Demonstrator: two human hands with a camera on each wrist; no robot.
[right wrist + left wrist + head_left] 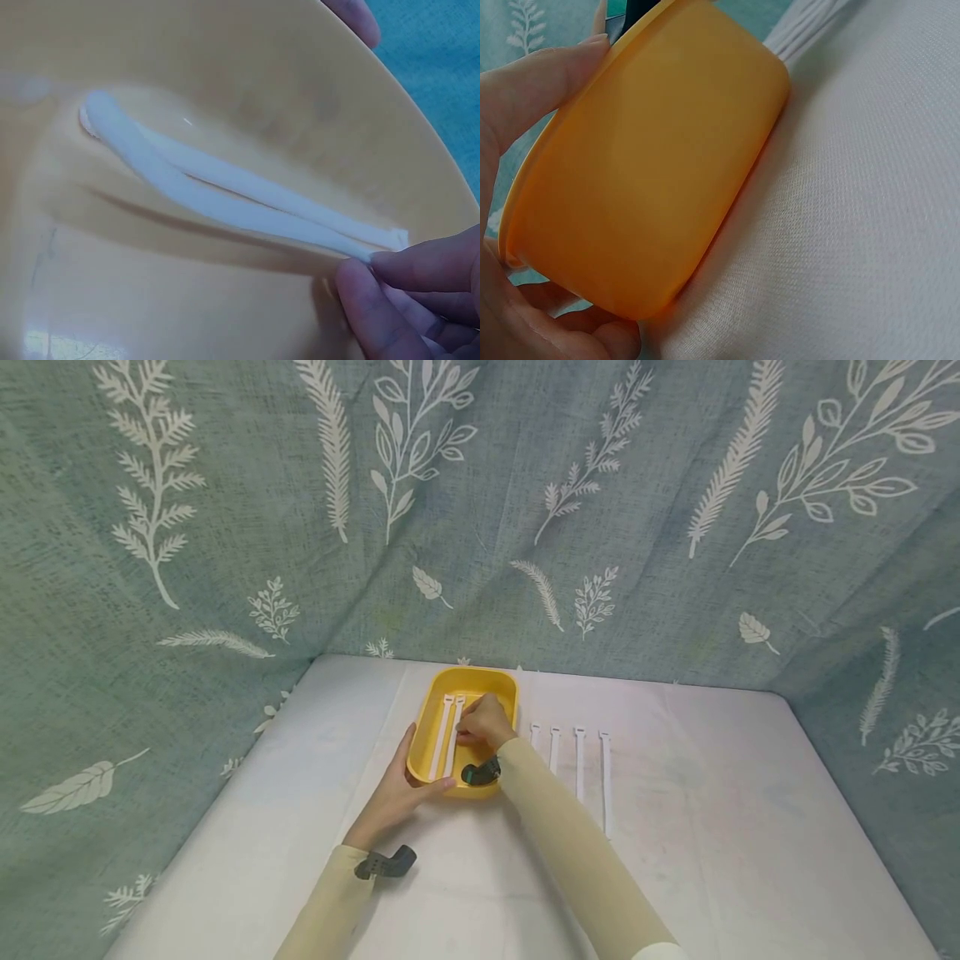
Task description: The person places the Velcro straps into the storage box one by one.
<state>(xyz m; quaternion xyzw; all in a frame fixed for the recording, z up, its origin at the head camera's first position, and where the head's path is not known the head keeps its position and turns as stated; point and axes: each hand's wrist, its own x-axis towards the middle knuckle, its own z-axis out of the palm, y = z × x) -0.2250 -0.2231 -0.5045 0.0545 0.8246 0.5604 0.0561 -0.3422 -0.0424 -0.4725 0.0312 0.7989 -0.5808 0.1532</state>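
the left hand [396, 795], partly curled, grips a smooth, rounded yellow tub [652, 157], thumb on its rim; inside it the right hand [483, 722], nearly closed, pinches a bowed white strip [214, 208] between thumb and finger, beside a second strip [441, 739]. four flat strips [607, 789] lie right of the tub on finely woven white cloth [855, 195].

Grey-green, leaf-printed fabric backdrop [480, 560] hanging behind and at both sides of white, cloth-covered table [720, 843].
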